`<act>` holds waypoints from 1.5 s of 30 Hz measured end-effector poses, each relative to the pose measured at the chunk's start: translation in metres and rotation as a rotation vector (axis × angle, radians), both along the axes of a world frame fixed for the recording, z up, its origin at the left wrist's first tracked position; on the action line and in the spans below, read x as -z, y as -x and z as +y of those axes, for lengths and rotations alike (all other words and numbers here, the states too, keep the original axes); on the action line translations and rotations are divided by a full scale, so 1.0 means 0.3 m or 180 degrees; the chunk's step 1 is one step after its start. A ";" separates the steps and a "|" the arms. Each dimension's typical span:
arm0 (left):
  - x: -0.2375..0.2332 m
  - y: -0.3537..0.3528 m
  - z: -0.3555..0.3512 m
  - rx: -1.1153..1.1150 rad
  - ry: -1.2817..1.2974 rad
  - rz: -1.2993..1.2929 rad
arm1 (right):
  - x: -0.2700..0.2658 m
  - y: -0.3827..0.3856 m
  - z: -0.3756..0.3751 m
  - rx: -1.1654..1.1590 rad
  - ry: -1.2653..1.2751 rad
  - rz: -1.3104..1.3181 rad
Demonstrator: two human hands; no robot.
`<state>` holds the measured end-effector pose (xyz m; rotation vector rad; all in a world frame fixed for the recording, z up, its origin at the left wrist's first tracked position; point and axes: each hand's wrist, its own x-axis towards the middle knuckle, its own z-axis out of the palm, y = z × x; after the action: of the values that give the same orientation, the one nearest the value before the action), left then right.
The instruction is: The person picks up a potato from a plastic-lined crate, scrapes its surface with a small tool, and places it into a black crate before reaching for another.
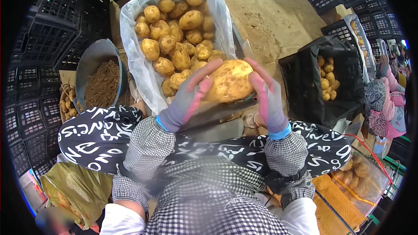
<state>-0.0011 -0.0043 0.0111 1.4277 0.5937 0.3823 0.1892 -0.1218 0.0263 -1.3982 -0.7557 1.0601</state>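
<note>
A large yellow potato [228,80] is held up in front of me between both gloved hands. My left hand [189,98] cups its left side with the fingers spread over the top. Gripping the potato's right side is my right hand [267,100]. Both hands wear grey gloves with pink fingertips and checked sleeve covers. Just beyond the hands stands a crate lined with clear plastic [130,48], heaped with several potatoes [180,30]. A grey blade-like metal piece [217,111] lies just under the potato.
A blue basin [89,63] of brown scraps sits at the left. Black crates [48,39] are stacked left and back. A black-lined crate [305,87] with potatoes stands right, where another person [387,104] sits. An orange mesh sack [344,191] lies low right.
</note>
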 end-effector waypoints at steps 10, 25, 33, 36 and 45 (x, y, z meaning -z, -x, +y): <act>0.031 -0.018 -0.019 -0.0401 -0.0879 -0.0283 | -0.024 -0.007 0.000 -0.0305 0.0625 0.0664; 0.021 -0.026 -0.024 -0.0607 0.0706 -0.0342 | 0.060 0.017 0.000 -0.0371 -0.0220 -0.1240; -0.013 -0.020 -0.011 -0.0915 0.1338 -0.0025 | 0.023 0.054 0.012 -0.0202 0.0059 0.0348; 0.023 -0.017 -0.030 -0.0812 0.1285 -0.0031 | 0.002 0.052 0.012 -0.0278 0.0273 0.0026; 0.064 -0.025 -0.049 -0.0828 0.0277 0.0014 | 0.045 -0.015 -0.017 -0.0276 0.0261 0.0993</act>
<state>0.0064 -0.0190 -0.0082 1.2712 0.7937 0.5523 0.1938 -0.1267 0.0129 -1.2376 -0.5527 1.3528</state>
